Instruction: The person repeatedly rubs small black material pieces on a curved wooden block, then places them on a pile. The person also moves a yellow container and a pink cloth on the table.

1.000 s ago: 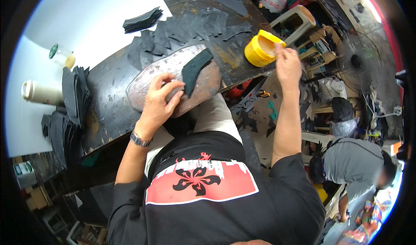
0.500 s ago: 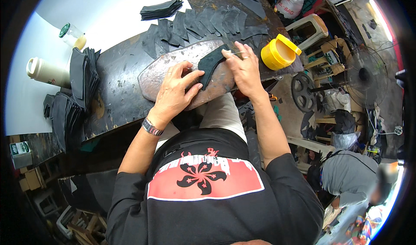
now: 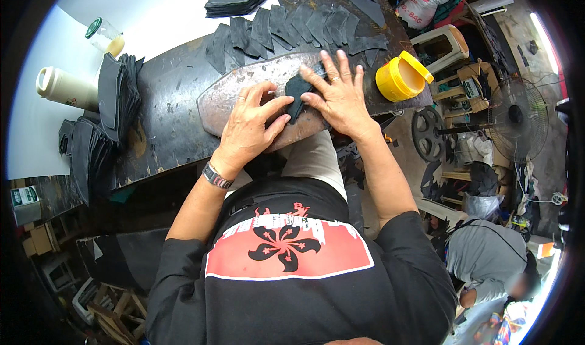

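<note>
A dark, flat piece that looks like leather or fabric lies on a worn, brownish board at the front edge of the bench. My left hand is at its left edge, index fingertip and thumb set against it and the other fingers curled. Spread fingers of my right hand lie flat over its right part and hide it. Beyond the board, a row of overlapping dark cut pieces fans across the bench. An open yellow tub stands just right of my right hand.
Stacks of dark cut pieces hang over the bench's left front edge, beside a pale tumbler and a glass jar with green lid. Another stack lies at the back. A fan and a bent-over person are at right.
My right hand has gone from pinching near the piece's upper right, with a thin pale thing at its fingers, to lying spread across it. The left hand stays at the left edge.
</note>
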### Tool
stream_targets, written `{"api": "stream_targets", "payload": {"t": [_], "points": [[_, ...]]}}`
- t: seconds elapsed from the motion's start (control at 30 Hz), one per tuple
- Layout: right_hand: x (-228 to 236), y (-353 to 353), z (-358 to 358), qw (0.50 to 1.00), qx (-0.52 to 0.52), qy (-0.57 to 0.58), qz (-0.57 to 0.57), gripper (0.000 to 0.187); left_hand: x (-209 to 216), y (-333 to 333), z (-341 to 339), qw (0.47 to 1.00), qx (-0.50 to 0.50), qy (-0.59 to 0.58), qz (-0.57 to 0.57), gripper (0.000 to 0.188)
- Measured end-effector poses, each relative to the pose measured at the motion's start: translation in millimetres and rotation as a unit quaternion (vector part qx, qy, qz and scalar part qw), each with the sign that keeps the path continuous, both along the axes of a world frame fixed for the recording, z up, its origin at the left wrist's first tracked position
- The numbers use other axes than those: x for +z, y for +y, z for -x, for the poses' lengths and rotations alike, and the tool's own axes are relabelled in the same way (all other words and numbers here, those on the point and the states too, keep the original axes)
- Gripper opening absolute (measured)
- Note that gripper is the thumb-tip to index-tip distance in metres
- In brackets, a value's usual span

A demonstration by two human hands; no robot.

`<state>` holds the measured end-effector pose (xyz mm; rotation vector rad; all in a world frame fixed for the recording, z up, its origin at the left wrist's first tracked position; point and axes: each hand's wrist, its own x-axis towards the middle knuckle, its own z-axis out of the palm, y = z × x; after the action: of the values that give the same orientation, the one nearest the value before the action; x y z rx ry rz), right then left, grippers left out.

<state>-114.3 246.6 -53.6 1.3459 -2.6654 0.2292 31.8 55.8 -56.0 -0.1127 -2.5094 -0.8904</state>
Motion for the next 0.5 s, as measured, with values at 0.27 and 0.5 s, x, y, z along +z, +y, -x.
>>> {"api": "stream_targets", "payload": {"t": [0.27, 0.5], "points": [[-4, -3, -3, 0.992, 0.096, -0.084, 0.0, 0.055, 11, -16, 4, 0.974, -0.02, -0.029, -0.223, 0.041], [-5, 3, -9, 0.984, 0.139, -0.108, -0.008, 0.055, 18, -37, 55, 0.996, -0.068, -0.027, 0.058, 0.033]]}}
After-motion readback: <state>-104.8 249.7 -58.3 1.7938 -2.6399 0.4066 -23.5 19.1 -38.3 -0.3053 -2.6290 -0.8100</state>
